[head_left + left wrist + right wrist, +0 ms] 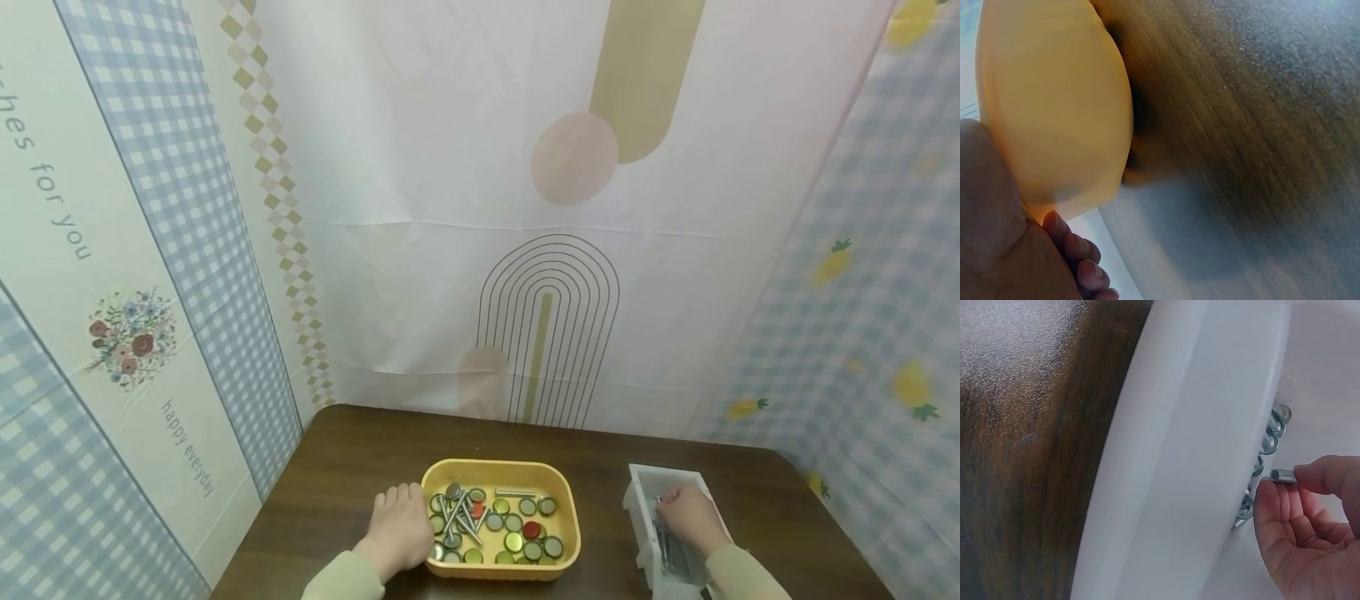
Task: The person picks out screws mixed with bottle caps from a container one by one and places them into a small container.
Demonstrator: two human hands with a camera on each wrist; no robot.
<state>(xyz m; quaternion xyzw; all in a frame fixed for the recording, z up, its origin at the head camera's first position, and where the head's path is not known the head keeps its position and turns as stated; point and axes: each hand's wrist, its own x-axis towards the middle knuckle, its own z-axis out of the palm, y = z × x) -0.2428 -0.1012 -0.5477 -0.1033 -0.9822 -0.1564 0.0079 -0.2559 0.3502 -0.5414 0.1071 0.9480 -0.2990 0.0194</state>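
Observation:
My right hand [686, 517] reaches into a white plastic bin [641, 521]. Thumb and forefinger pinch a silver threaded bolt [1283, 476] there, its end showing between the fingertips in the right wrist view. More long metal bolts [663, 546] lie in that bin, and several of their rounded ends [1270, 442] show past its rim. On the other side, my left hand [401, 529] rests against the left end of a yellow bin [576, 533], fingers loosely bent beside its wall. The yellow bin holds bottle caps [513, 542] mixed with silver bolts [461, 517].
Both bins stand on a dark brown wooden table [360, 442], with a strip of tabletop between them. Behind it hangs a white patterned cloth [420, 317]. Blue checked cloths hang at the left [172, 142] and the right [825, 333].

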